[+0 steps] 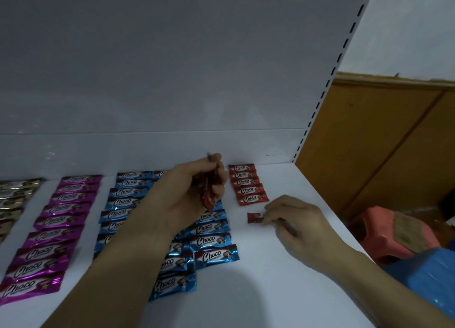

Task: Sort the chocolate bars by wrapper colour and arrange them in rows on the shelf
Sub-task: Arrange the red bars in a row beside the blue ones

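We are well into the sort. On the white shelf [270,290] the magenta row [61,216] runs from back to front. Two blue rows [123,202] lie beside it, partly hidden under our left arm. At the far left a gold row [14,194] is cut off by the frame, so we cannot tell how complete it is. The red row [247,184] is the short one: five bars overlapping at the back of the shelf, to the right of the blue.

Our right hand [295,219] is low over the shelf, its fingers [270,216] pinched on one red bar [254,218]. The bar lies flat just in front of the red row, a small gap apart from the nearest bar. It looks to be down on the surface, though we cannot be sure.

Our left hand [192,192] hovers above the blue rows, fingers [220,177] curled round a bunch of red bars [209,194] held on edge — their number is not clear.

In our judgement magenta and blue look finished, and red is what remains. This bar has to be set snug against the row — then the handful can go down one at a time in front of it. Off the shelf to the right, lower down, stands a pink stool [384,231].
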Demonstrator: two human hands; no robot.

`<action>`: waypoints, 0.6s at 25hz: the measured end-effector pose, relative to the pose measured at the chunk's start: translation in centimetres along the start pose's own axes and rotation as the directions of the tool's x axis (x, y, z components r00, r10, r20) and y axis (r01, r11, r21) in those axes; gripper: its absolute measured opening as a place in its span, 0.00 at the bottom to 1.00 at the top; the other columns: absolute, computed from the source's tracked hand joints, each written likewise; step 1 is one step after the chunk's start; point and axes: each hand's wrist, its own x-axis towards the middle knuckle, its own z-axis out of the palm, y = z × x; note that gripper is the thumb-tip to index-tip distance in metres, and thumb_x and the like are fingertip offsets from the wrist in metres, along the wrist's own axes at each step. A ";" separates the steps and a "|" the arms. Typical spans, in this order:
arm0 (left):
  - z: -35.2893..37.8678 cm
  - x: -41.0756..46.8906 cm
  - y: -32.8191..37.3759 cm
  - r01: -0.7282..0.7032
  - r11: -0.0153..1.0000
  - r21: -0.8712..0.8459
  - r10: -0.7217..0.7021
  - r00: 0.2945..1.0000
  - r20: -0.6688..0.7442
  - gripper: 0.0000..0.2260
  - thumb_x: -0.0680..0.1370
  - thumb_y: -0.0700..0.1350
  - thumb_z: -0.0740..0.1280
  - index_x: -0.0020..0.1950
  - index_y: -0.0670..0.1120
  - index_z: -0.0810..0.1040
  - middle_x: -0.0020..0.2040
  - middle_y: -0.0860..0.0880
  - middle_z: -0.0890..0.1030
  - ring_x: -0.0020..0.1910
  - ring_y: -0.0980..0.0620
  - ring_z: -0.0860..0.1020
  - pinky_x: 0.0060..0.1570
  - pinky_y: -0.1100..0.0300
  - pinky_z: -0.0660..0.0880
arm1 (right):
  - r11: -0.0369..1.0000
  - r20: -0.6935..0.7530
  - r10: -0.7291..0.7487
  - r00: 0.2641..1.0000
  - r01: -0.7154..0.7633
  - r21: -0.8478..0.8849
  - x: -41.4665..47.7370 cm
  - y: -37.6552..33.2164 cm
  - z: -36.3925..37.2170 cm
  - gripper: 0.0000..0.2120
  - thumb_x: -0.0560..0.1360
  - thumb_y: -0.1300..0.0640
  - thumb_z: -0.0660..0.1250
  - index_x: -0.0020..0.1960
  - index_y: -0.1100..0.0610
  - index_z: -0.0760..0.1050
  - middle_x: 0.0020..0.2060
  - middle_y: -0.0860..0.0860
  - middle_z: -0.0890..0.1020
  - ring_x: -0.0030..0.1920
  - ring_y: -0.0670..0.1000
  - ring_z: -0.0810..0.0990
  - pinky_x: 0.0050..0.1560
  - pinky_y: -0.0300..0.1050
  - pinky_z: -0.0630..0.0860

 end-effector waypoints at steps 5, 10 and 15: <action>-1.1 0.5 0.2 -0.024 1.000 0.014 0.024 1.000 0.003 0.10 0.76 0.42 0.70 0.55 0.41 0.82 0.49 0.49 0.83 0.34 0.58 0.79 0.22 0.68 0.69 | 0.981 -0.173 0.170 0.970 -0.151 0.118 -0.3 -0.6 -0.1 0.12 0.69 0.61 0.65 0.49 0.51 0.81 0.50 0.41 0.79 0.54 0.44 0.78 0.50 0.27 0.71; -1.5 1.5 0.0 -0.074 0.992 0.104 0.075 0.997 -0.007 0.10 0.74 0.44 0.71 0.54 0.43 0.83 0.47 0.51 0.83 0.28 0.59 0.72 0.19 0.68 0.66 | 0.994 0.026 0.060 0.998 -0.058 -0.091 -0.3 -0.2 1.1 0.11 0.77 0.54 0.65 0.56 0.51 0.82 0.52 0.41 0.80 0.54 0.42 0.76 0.54 0.35 0.76; -1.5 1.7 0.1 -0.084 0.986 0.143 0.086 0.996 -0.009 0.12 0.73 0.44 0.72 0.55 0.43 0.82 0.46 0.50 0.83 0.27 0.59 0.71 0.19 0.67 0.66 | 0.989 0.012 0.090 0.996 -0.091 0.118 -0.4 -1.2 -0.2 0.13 0.76 0.49 0.61 0.50 0.52 0.83 0.44 0.36 0.80 0.48 0.44 0.79 0.43 0.31 0.71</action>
